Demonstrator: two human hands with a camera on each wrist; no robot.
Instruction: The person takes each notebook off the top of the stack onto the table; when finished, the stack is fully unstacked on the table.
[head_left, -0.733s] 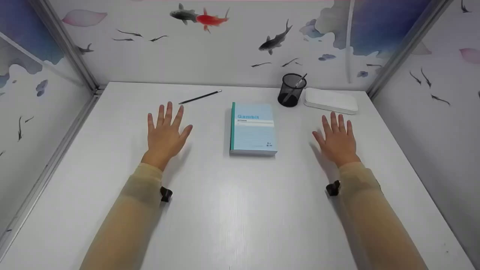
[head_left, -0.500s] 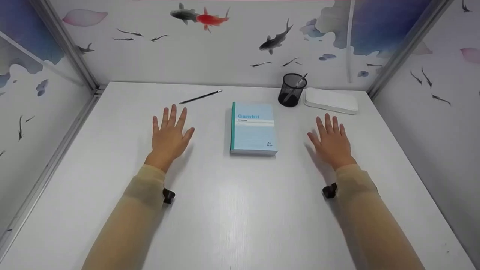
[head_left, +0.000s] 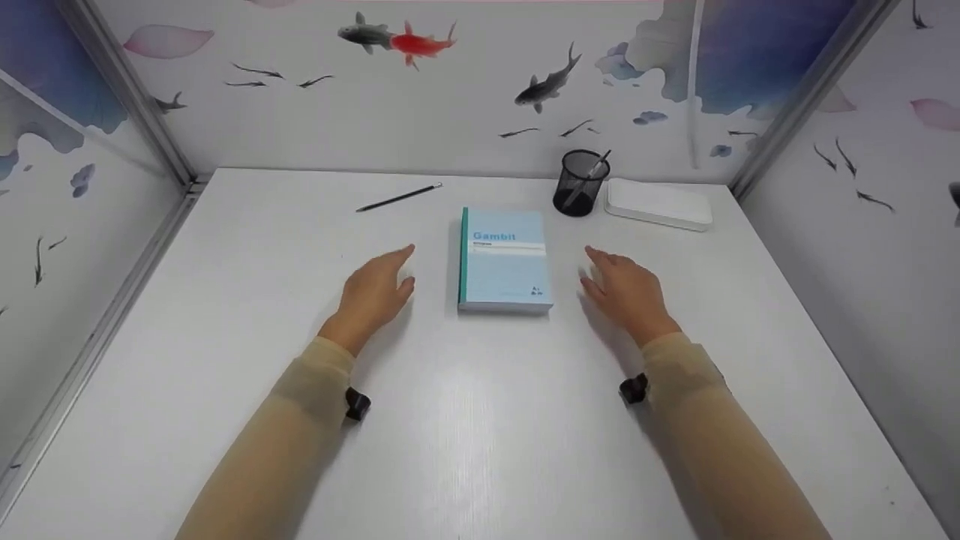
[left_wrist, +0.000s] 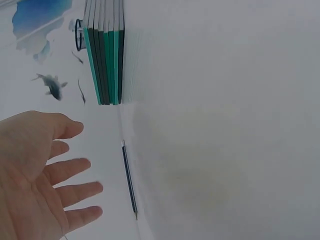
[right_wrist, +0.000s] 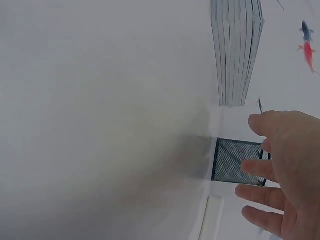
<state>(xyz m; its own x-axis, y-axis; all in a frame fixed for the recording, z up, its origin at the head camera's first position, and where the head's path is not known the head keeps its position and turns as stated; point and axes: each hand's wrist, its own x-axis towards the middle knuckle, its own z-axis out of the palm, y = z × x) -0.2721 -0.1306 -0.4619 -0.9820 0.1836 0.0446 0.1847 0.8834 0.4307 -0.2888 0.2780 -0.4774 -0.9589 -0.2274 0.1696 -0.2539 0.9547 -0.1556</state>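
Observation:
A stack of several light-blue notebooks (head_left: 506, 270) with teal spines lies in the middle of the table, the top cover reading "Gambit". To its left is my left hand (head_left: 373, 291), fingers extended toward the stack and apart from it. On the other side my right hand (head_left: 628, 289) faces the stack in the same way, also not touching it. In the left wrist view the layered spines (left_wrist: 105, 65) show above the loosely spread fingers. The right wrist view shows the stack's page edges (right_wrist: 235, 55) beyond the thumb. Both hands hold nothing.
A dark pencil (head_left: 399, 197) lies at the back left. A black mesh pen holder (head_left: 576, 201) with a pen in it stands behind the stack, beside a white flat case (head_left: 660, 204). Printed wall panels (head_left: 465, 105) enclose the table's back and sides.
Both hands have moved inward toward the notebook stack and turned from palm-down to palms facing each other. The notebooks and other objects have stayed in place.

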